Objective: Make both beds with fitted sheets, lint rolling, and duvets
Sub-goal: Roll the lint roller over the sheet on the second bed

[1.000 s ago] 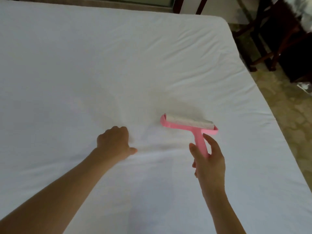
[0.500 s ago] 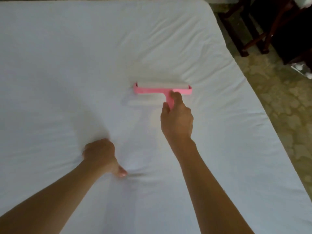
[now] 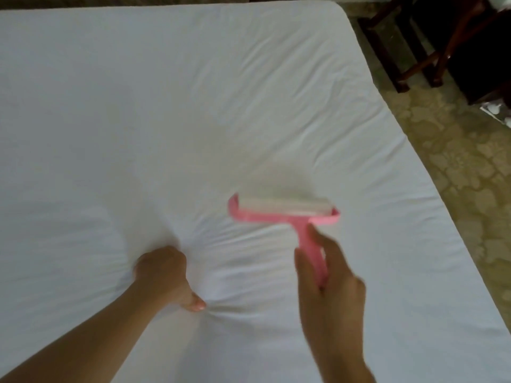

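Right grip (image 3: 329, 294), lint roller (image 3: 276, 217) nearer now

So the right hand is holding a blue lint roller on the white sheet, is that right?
Not quite: the lint roller is pink, not blue. The head view shows the right hand holding it on the white sheet.

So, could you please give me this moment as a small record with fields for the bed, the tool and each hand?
bed: white fitted sheet on, no duvet in view
tool: pink lint roller, head down on the sheet, blurred
left hand: grips the sheet, creases radiating from it
right hand: holds the roller's handle
surroundings: patterned floor and dark wooden furniture to the right
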A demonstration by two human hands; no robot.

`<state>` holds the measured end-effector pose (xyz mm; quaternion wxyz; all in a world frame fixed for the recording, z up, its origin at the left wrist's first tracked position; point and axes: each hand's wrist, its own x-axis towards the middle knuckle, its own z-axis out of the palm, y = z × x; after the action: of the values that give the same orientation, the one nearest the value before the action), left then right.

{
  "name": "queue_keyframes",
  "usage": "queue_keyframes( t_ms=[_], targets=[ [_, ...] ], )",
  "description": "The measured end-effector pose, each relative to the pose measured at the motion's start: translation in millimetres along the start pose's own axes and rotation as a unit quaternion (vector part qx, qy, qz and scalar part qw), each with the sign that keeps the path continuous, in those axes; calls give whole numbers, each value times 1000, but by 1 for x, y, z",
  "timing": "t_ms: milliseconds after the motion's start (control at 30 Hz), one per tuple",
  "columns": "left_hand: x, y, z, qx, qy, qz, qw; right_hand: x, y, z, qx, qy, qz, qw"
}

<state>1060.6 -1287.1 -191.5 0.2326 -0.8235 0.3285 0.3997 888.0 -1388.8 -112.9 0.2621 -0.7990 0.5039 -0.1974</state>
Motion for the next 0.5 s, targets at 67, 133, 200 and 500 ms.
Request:
queue_keyframes(
  t_ms=[67, 133, 200, 500],
  targets=[
    [0, -1, 0, -7, 3, 4, 1000, 44, 3, 5, -12, 26, 5, 1000],
    [-1, -2, 0, -11, 5, 8, 1000, 89, 9, 14, -40, 4, 52, 998],
    [-3, -2, 0, -11, 9, 9, 1000, 105, 16, 17, -45, -25, 84, 995],
    [1, -4, 4, -45, 21, 15, 999, 92, 25, 14, -71, -55, 86, 992]
  ],
)
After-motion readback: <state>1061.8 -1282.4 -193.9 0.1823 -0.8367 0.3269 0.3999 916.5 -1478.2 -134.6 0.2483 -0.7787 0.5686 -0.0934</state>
